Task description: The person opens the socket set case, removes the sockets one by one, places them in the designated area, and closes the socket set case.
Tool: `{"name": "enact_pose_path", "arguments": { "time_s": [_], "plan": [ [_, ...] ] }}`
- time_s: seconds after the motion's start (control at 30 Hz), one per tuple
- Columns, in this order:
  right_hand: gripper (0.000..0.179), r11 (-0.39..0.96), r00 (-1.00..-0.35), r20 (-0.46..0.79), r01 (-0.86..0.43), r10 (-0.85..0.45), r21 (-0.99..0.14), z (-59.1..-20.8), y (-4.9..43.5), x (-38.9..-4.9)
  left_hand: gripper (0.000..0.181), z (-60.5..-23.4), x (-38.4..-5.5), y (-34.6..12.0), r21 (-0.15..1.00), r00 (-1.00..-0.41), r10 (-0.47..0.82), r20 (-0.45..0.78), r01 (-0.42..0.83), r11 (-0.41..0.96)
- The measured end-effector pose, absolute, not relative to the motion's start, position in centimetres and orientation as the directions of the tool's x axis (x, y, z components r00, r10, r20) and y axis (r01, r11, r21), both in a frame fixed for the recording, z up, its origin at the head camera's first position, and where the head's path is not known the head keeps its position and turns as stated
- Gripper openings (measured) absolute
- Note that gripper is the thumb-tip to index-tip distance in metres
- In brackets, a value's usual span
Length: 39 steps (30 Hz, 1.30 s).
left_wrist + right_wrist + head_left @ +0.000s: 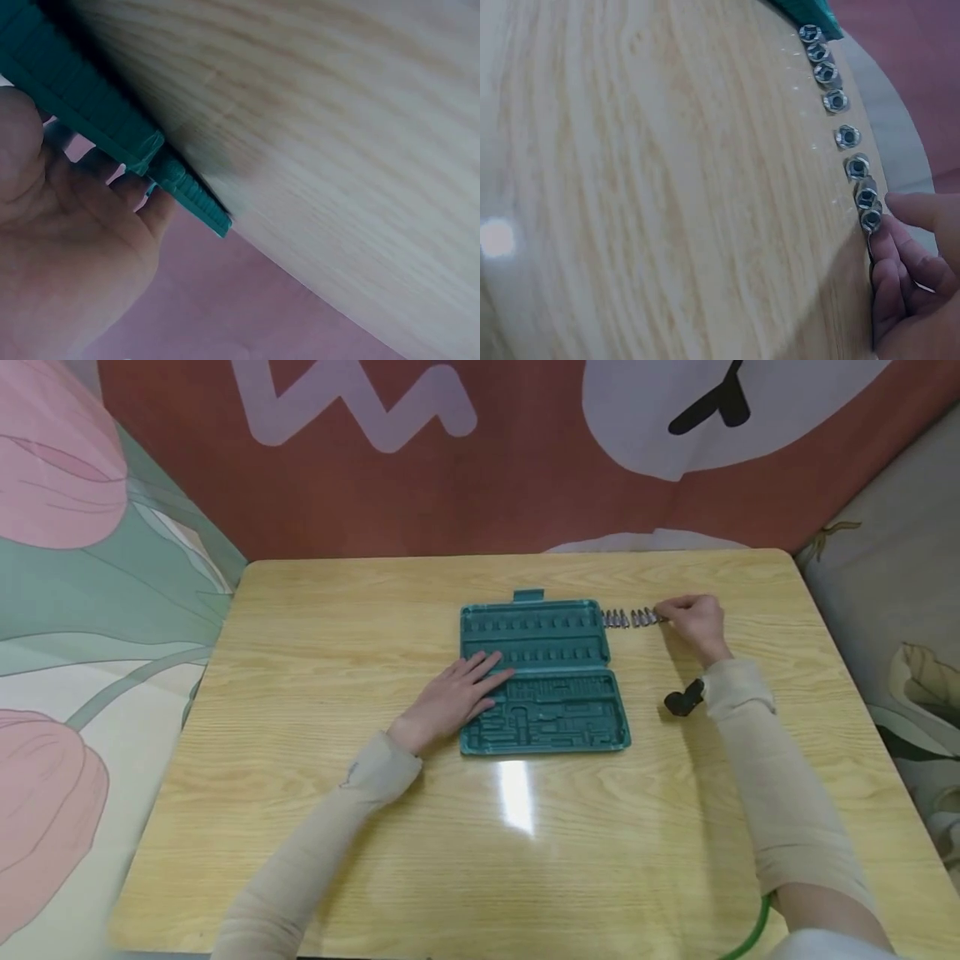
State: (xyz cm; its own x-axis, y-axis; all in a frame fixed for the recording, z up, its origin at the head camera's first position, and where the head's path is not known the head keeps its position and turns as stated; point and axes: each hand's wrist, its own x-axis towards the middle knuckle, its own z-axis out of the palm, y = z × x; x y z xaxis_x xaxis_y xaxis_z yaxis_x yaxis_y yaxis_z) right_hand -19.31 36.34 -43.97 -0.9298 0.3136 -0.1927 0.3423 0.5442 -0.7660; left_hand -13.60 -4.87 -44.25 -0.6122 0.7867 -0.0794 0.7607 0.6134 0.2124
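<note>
A green plastic tool case lies unfolded on the table, its moulded slots bare. My left hand rests on the case's left side, fingers spread and extended across the fold line. In the left wrist view, the left palm is beside the case's ribbed edge. Several metal sockets stand in a row running right from the case's upper half. At the far end of the row, my right hand pinches the last socket between thumb and fingers. Square holes show in the socket tops.
The wooden table carries the case and the sockets. A red patterned cloth hangs behind its back edge. A black wrist camera juts from the right sleeve, and a green cable runs below the right forearm.
</note>
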Motion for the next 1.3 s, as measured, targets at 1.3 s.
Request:
{"name": "enact_pose_path", "arguments": {
  "time_s": [1.3],
  "plan": [
    [0.034, 0.583, -0.958, -0.286, 0.248, 0.027, -0.774, -39.5, 31.9, -16.2, 0.034, -41.4, -19.2, -8.1, 0.632, -0.904, 0.423, -0.067, 0.289, 0.719]
  ]
}}
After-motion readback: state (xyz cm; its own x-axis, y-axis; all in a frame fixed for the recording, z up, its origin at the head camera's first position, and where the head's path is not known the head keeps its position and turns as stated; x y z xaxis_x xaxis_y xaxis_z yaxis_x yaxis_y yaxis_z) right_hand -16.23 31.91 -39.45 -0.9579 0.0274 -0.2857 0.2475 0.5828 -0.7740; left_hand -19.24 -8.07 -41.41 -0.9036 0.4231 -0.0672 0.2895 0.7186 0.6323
